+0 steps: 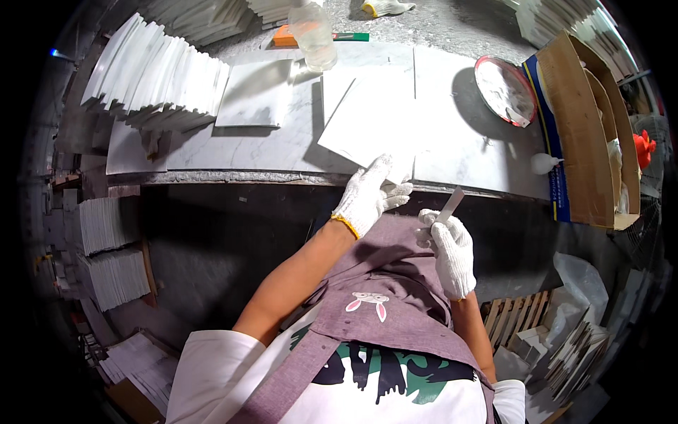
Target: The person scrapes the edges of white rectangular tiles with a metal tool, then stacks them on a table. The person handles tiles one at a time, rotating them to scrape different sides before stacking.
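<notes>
A long marble workbench (282, 152) carries a white square tile (371, 116) at its near edge. The gloved left hand (369, 194) rests loosely open on that tile's corner. The gloved right hand (450, 251) grips a thin scraper blade (450, 205), just beside.

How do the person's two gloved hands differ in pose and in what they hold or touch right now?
The left hand reaches forward, fingers spread, onto the near corner of the white tile on the bench; the right hand stays back near the apron. The left hand grips nothing, while the right hand is closed around a thin flat blade pointing up. Both wear white knit gloves.
</notes>
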Demonstrator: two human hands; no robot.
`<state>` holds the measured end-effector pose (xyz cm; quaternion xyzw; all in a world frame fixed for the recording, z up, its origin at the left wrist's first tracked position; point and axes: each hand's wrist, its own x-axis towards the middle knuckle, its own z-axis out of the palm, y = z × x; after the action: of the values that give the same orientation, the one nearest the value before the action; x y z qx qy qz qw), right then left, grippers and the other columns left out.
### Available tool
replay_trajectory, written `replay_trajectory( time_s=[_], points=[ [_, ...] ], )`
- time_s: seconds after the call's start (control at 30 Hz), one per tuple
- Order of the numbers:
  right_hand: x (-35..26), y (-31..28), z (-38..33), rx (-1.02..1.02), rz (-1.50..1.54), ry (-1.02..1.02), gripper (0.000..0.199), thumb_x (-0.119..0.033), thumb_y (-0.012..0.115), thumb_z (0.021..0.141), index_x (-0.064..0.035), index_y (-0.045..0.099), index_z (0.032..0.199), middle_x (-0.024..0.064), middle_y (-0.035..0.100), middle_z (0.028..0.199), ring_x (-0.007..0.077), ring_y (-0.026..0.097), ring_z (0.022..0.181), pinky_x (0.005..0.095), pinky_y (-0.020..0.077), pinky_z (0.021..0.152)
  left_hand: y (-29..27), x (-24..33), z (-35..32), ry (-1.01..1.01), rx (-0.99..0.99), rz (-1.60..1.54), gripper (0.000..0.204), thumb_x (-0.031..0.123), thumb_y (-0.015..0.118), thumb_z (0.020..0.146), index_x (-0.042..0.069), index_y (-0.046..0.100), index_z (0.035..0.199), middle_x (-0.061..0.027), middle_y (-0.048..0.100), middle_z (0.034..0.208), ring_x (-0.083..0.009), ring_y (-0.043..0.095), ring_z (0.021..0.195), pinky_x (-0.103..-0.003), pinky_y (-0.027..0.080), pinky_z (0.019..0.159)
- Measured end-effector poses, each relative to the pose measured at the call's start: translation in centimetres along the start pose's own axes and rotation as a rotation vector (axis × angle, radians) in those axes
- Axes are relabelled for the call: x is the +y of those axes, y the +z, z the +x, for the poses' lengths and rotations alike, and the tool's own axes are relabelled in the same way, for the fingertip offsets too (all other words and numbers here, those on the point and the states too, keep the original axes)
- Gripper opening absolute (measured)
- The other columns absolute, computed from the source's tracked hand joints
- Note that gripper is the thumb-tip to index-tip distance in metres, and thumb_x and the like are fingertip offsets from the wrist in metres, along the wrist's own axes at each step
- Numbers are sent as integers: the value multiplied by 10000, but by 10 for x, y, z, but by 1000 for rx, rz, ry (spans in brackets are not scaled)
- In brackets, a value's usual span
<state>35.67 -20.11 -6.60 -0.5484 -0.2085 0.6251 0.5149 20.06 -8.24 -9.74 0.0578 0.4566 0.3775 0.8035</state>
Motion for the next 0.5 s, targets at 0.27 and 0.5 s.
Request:
replay_trajectory(
  time_s=[0.27,0.5],
  points=[
    [0,-18,-10,59,-45,-37,254,-198,565,926,3,609,1074,72,643,976,137,600,793,280,483,719,19,-1,-9,247,151,73,306,199,572,930,10,509,1162,-168,631,1001,-305,672,804,-380,594,565],
    [-12,-51,-37,-111,-32,-4,285,-118,584,904,32,598,1146,98,629,1082,176,613,945,309,484,852,25,33,-52,510,-21,599,189,87,600,868,-72,661,951,-80,674,821,-109,622,673,-231,485,591]
  ],
)
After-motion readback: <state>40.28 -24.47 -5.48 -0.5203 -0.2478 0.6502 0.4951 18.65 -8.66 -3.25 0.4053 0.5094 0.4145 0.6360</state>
